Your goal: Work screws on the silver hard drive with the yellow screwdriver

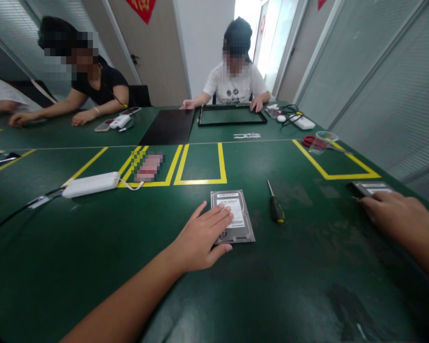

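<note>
A silver hard drive with a white label lies flat on the green table. Across its left side and label rests my left hand, fingers stretched out and thumb apart by the near edge. Over at the right, my right hand is at a second hard drive, its fingers curled at the drive's near edge; the hand covers part of that drive. Between the two drives lies a screwdriver with a black and yellow handle, its tip pointing away from me.
Yellow tape marks areas on the table. A white power bank with cables lies left, beside a pixelated phone. Red-handled scissors and a clear cup are at back right. Opposite, a person handles a black frame; others sit left.
</note>
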Demonstrator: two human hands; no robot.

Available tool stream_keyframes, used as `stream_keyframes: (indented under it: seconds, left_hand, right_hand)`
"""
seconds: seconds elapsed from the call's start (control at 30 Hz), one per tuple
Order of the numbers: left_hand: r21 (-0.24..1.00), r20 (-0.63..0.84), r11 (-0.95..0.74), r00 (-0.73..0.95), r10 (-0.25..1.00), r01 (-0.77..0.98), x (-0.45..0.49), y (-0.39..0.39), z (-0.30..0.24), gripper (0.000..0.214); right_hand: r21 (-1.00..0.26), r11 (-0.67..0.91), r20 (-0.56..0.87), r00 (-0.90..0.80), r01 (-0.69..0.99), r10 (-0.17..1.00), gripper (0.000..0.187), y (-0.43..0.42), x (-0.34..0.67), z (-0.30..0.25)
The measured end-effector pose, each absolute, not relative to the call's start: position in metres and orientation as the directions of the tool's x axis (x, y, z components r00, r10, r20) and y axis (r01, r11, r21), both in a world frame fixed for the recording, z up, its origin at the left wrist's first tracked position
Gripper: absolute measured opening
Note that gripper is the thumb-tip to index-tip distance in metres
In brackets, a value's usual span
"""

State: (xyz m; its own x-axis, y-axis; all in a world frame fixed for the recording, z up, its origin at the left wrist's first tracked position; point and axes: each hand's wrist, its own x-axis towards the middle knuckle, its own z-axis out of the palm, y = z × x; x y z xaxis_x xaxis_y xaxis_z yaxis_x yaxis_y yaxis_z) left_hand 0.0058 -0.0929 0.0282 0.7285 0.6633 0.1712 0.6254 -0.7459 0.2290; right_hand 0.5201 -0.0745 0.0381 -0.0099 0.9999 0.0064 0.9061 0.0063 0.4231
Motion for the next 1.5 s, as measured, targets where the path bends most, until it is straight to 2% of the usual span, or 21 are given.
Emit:
stream_keyframes:
  seconds: [0.13, 0.37, 0.57, 0.7, 0.83, 0.97, 1.07, 1.2, 1.27, 1.37, 1.5]
  left_hand:
    - [0.230, 0.182, -0.756, 0.736, 0.652, 0.613, 0.005, -0.091, 0.026, 0.067]
    - [0.235, 0.196, -0.767, 0.744, 0.639, 0.597, 0.003, -0.089, 0.026, 0.067]
    - [0.231, 0.203, -0.771, 0.745, 0.635, 0.594, 0.003, -0.088, 0.025, 0.068]
    - [0.238, 0.209, -0.772, 0.745, 0.634, 0.590, 0.003, -0.088, 0.025, 0.068]
    - [0.245, 0.218, -0.772, 0.742, 0.634, 0.587, 0.003, -0.088, 0.025, 0.069]
    - [0.252, 0.215, -0.770, 0.741, 0.636, 0.587, 0.003, -0.088, 0.025, 0.069]
    - [0.249, 0.207, -0.769, 0.744, 0.636, 0.588, 0.003, -0.087, 0.024, 0.070]
    - [0.241, 0.203, -0.772, 0.747, 0.633, 0.589, 0.002, -0.087, 0.021, 0.071]
    - [0.238, 0.202, -0.774, 0.750, 0.630, 0.587, 0.002, -0.086, 0.020, 0.071]
    - [0.237, 0.207, -0.776, 0.750, 0.629, 0.585, 0.002, -0.086, 0.020, 0.072]
    - [0.248, 0.241, -0.790, 0.754, 0.610, 0.560, 0.001, -0.086, 0.021, 0.072]
  right_hand:
    - [0.488, 0.073, 0.002, -0.085, 0.870, 0.996, 0.025, -0.070, 0.532, 0.031]
    - [0.488, 0.049, -0.010, -0.050, 0.872, 0.999, 0.024, -0.071, 0.529, 0.032]
    - [0.422, 0.003, -0.032, 0.011, 0.907, 0.999, 0.019, -0.071, 0.521, 0.040]
    - [0.399, 0.018, -0.028, -0.007, 0.917, 1.000, 0.018, -0.072, 0.523, 0.041]
    - [0.397, 0.016, 0.013, -0.023, 0.918, 1.000, 0.018, -0.074, 0.520, 0.044]
    - [0.368, -0.006, 0.112, -0.038, 0.930, 0.993, 0.019, -0.072, 0.492, 0.057]
    - [0.239, 0.039, 0.209, -0.091, 0.970, 0.974, 0.016, -0.068, 0.451, 0.073]
    - [-0.013, 0.259, 0.300, -0.243, 0.966, 0.922, 0.012, -0.073, 0.376, 0.092]
    - [-0.164, 0.387, 0.378, -0.305, 0.907, 0.874, 0.012, -0.084, 0.334, 0.098]
    - [-0.380, 0.513, 0.372, -0.381, 0.769, 0.846, 0.013, -0.104, 0.276, 0.103]
    - [-0.643, 0.520, 0.358, -0.379, 0.562, 0.853, 0.013, -0.118, 0.227, 0.098]
